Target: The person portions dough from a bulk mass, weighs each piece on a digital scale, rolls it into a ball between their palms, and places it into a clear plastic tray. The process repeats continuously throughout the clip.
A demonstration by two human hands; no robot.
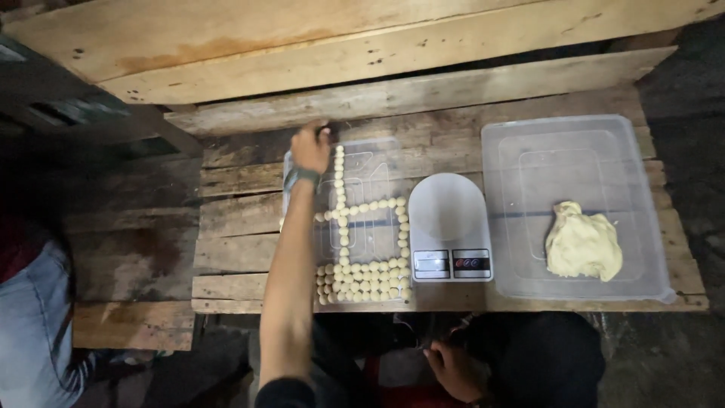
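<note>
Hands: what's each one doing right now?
Left hand: at the tray's far corner; grip cannot be told.
Right hand: low, by the lap, seemingly empty.

Rough weathered wooden table (242, 219), clear glossy plastic tub (642, 151), soft matt dough (583, 242).

Left arm stretches toward 12 o'clock, left hand (311, 148) curled knuckles-up; right hand (453, 369) rests low at 5 o'clock, loosely bent.

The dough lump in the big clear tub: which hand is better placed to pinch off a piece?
Probably the right hand. It rests low near the table's near edge, on the side of the dough lump. The left hand is stretched out to the far end of the tray of dough balls.
</note>
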